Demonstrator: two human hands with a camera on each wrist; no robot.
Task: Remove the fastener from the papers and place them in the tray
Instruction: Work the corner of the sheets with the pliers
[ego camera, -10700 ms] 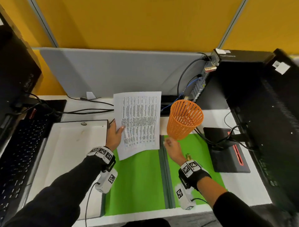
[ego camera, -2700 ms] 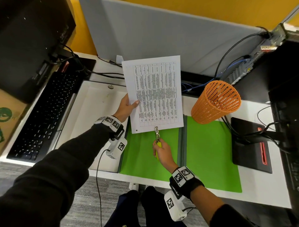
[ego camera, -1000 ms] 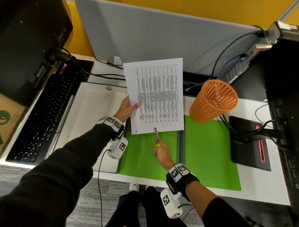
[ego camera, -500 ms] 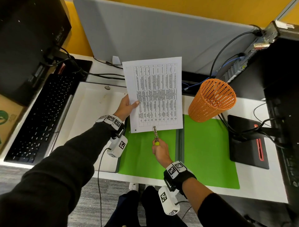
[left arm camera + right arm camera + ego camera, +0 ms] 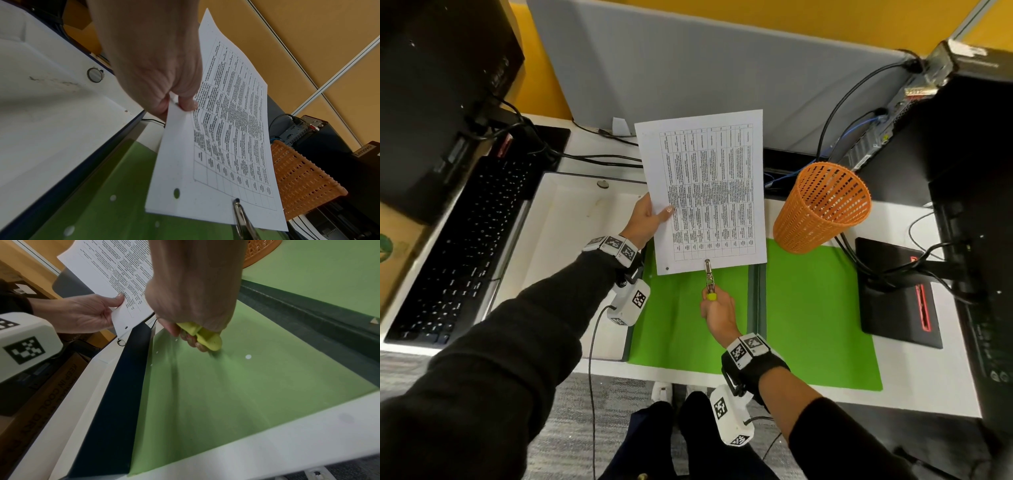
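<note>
My left hand (image 5: 659, 216) pinches a stack of printed papers (image 5: 705, 192) at its left edge and holds it raised over the desk; the thumb lies on top (image 5: 185, 104). My right hand (image 5: 711, 303) grips a yellow-handled metal remover tool (image 5: 709, 277). The tool's jaws bite the papers' near edge at its middle (image 5: 238, 209). The fastener itself is hidden under the jaws. A punched hole (image 5: 176, 193) shows near the papers' near left corner. The white tray (image 5: 571, 219) lies left of the papers and has no papers in it.
An open green folder (image 5: 688, 325) lies under both hands. An orange mesh basket (image 5: 822, 205) leans at the right. A black keyboard (image 5: 462, 246) sits left of the tray. A monitor stand (image 5: 893, 291), cables and a computer crowd the right side.
Since about ten seconds ago my right hand has left the basket area and brought the tool to the papers' near edge. Over the last second both hands have barely moved.
</note>
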